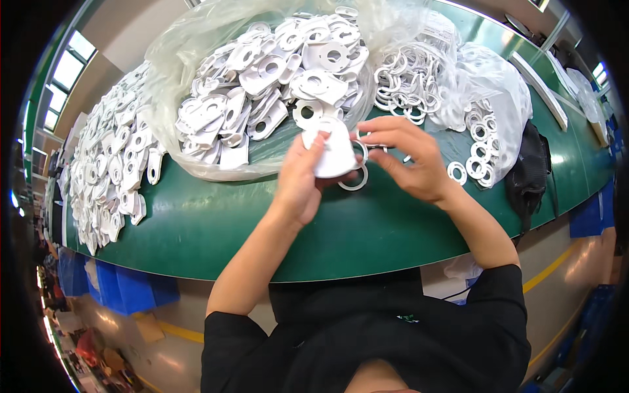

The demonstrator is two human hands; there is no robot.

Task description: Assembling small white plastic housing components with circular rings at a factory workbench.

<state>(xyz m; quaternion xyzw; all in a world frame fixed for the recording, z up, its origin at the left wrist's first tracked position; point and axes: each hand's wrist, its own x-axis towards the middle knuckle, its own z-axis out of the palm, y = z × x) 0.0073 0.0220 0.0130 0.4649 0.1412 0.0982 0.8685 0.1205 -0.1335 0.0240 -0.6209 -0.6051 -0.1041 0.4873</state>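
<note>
My left hand [303,177] is closed on a flat white plastic part [333,152] with one rounded end, its thumb lying across the face. Just to its right, my right hand [416,157] pinches a thin white ring [361,154] between thumb and fingers, close to the part's edge. Fingers and part hide some of that ring. Below it shows another white ring [354,187]; whether it is held or lies on the table I cannot tell.
Both hands are over a green table [216,229]. Behind them, a clear plastic bag [173,154] holds many white parts. More white parts [111,164] are heaped at the left. Bagged white rings [409,82], a few loose ones [457,173] and a black pouch [529,170] lie to the right.
</note>
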